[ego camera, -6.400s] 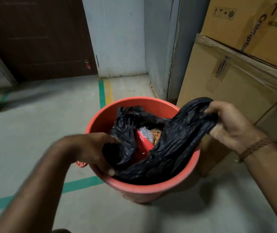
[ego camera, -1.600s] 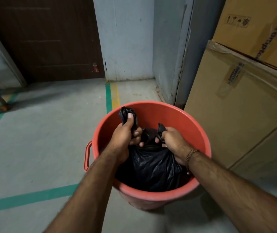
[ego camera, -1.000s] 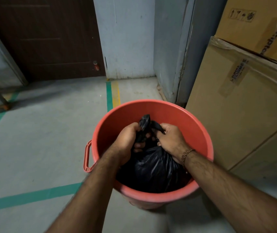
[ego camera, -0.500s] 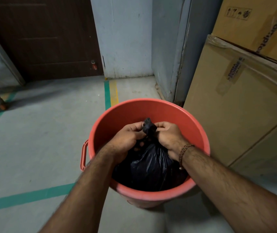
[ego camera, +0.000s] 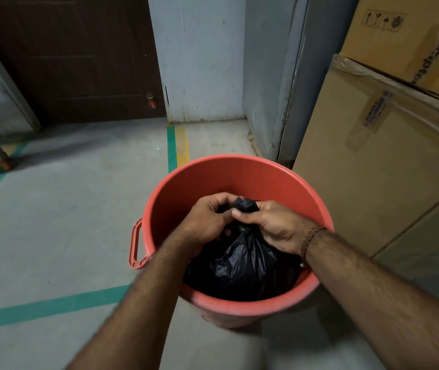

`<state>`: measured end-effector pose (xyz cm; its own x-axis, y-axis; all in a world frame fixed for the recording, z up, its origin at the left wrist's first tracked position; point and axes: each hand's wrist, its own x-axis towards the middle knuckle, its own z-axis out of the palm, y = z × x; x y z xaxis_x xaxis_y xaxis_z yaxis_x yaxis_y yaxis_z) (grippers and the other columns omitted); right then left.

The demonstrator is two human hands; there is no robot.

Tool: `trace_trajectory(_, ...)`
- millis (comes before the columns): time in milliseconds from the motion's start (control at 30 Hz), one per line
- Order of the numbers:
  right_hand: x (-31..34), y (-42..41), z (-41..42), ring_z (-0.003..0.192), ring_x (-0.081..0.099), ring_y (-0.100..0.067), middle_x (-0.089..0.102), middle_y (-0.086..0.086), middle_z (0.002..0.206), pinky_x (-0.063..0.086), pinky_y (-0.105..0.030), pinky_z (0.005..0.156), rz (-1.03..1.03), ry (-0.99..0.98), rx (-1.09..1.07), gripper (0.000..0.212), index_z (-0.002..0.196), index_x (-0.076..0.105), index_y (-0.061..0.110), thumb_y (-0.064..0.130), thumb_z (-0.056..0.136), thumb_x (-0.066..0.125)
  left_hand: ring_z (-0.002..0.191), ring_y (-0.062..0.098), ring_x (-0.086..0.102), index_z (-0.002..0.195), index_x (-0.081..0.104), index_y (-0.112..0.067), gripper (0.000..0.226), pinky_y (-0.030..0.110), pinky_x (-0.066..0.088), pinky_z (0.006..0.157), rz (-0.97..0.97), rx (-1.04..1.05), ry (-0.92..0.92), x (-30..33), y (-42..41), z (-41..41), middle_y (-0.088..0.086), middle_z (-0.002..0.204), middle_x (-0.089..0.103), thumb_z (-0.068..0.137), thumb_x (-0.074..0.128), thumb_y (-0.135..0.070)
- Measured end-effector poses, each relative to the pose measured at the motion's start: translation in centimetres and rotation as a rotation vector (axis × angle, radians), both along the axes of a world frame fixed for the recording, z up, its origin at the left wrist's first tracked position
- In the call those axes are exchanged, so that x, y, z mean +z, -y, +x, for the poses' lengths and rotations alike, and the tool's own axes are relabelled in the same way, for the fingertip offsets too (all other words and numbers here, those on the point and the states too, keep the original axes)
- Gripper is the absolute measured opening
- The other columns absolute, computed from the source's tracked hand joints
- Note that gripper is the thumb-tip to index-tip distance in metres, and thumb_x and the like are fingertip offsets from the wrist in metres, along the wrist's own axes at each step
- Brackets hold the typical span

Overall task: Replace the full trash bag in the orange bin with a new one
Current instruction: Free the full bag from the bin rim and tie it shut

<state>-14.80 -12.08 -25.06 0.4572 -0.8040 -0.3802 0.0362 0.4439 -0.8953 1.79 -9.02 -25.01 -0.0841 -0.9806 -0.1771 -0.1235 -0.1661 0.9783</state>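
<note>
Both grips close on the gathered neck of the black trash bag (ego camera: 242,263): left hand (ego camera: 207,222) at nine o'clock, right hand (ego camera: 274,227) at three, probably knotting it shut. The bag sits inside the orange bin (ego camera: 229,180), cardboard boxes (ego camera: 373,169) at two o'clock.

Crinkled glossy black plastic bag (ego camera: 239,265), smooth matt orange plastic bin (ego camera: 213,182), brown cardboard boxes (ego camera: 367,161).

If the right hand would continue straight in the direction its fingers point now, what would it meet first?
The right hand points leftward across the orange bin, gripping the neck of the black trash bag. Going on, it would probably meet the left hand first, since that hand grips the same neck directly opposite.
</note>
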Motion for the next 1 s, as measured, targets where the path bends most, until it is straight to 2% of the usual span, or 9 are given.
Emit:
trace_trajectory(133,-0.2,0.5,0.9,0.111,0.069,-0.041,0.071,-0.029,0.117,0.050,-0.055,0.105,0.047,0.060,-0.145,0.037,0.125,0.063,-0.010,0.011,0.095,0.068,0.047,0.012,0.053,0.111,0.063,-0.014,0.008,0.026,0.043,0.048,0.082,0.105,-0.076,0.5,0.2,-0.4,0.009,0.082,0.065,0.105,0.060,-0.018)
trace_trajectory(267,-0.4,0.4,1.1,0.093,0.073,-0.038,0.074,-0.026,0.110,0.054,-0.057,0.098,0.028,0.014,-0.177,0.028,0.118,0.070,0.000,0.019,0.099,0.065,0.044,0.014,0.054,0.106,0.071,-0.006,0.028,0.023,0.048,0.045,0.170,0.106,-0.197,0.3,0.4,-0.1,0.015,0.076,0.067,0.110,0.046,-0.017)
trace_trajectory(467,-1.0,0.1,2.7,0.053,0.065,-0.021,0.068,-0.008,0.067,0.059,-0.035,0.056,-0.145,-0.161,-0.392,0.018,0.088,0.071,0.007,0.022,0.097,0.068,0.055,0.016,0.061,0.094,0.076,-0.008,0.038,0.030,0.053,0.066,0.032,0.158,0.166,-0.5,0.5,-0.2,0.006,0.070,0.073,0.109,0.049,-0.029)
trace_trajectory(533,-1.4,0.4,2.9,0.051,0.067,-0.022,0.071,-0.010,0.077,0.056,-0.033,0.050,-0.210,-0.301,-0.483,0.017,0.095,0.068,0.010,0.023,0.088,0.077,0.067,0.014,0.070,0.097,0.077,-0.014,0.035,0.036,0.059,0.077,-0.057,0.142,0.323,-0.8,0.5,-0.2,-0.003,0.075,0.077,0.108,0.051,-0.035)
trace_trajectory(600,-1.4,0.8,2.7,0.049,0.067,-0.021,0.070,-0.011,0.090,0.054,-0.030,0.045,-0.228,-0.415,-0.564,0.042,0.107,0.053,0.015,0.022,0.078,0.083,0.086,0.014,0.075,0.104,0.079,-0.022,0.031,0.041,0.059,0.089,-0.103,0.123,0.385,-0.7,0.3,-0.2,-0.008,0.085,0.080,0.107,0.052,-0.038)
trace_trajectory(700,-0.8,0.8,2.3,0.045,0.061,-0.013,0.063,-0.001,0.083,0.061,-0.036,0.050,-0.290,-0.552,-0.522,0.056,0.109,0.042,0.020,0.017,0.072,0.084,0.099,0.005,0.073,0.116,0.078,-0.027,0.028,0.038,0.056,0.098,-0.140,0.106,0.374,-0.2,-0.1,-0.4,-0.015,0.099,0.079,0.107,0.053,-0.036)
trace_trajectory(833,-0.2,1.0,1.9,0.049,0.061,-0.013,0.070,-0.004,0.075,0.060,-0.035,0.051,-0.378,-0.557,-0.387,0.016,0.084,0.067,0.014,0.004,0.076,0.077,0.089,0.003,0.073,0.111,0.080,-0.026,0.028,0.035,0.058,0.091,-0.179,0.081,0.357,0.0,-0.1,-0.3,-0.014,0.090,0.079,0.108,0.053,-0.032)
trace_trajectory(933,0.5,1.1,1.4,0.053,0.064,-0.013,0.076,-0.007,0.075,0.056,-0.027,0.052,-0.390,-0.529,-0.279,0.011,0.076,0.075,0.014,0.003,0.080,0.076,0.064,-0.006,0.062,0.104,0.080,-0.023,0.030,0.024,0.051,0.070,-0.185,0.098,0.347,-0.1,0.2,-0.1,-0.019,0.069,0.072,0.108,0.052,-0.031)
trace_trajectory(1000,0.8,1.4,0.8,0.066,0.071,-0.015,0.079,-0.008,0.080,0.062,-0.030,0.066,-0.388,-0.523,-0.203,0.007,0.079,0.079,0.014,0.007,0.081,0.076,0.052,-0.008,0.054,0.101,0.080,-0.019,0.031,0.020,0.045,0.060,-0.182,0.106,0.341,-0.2,0.2,0.0,-0.019,0.060,0.067,0.108,0.052,-0.032)
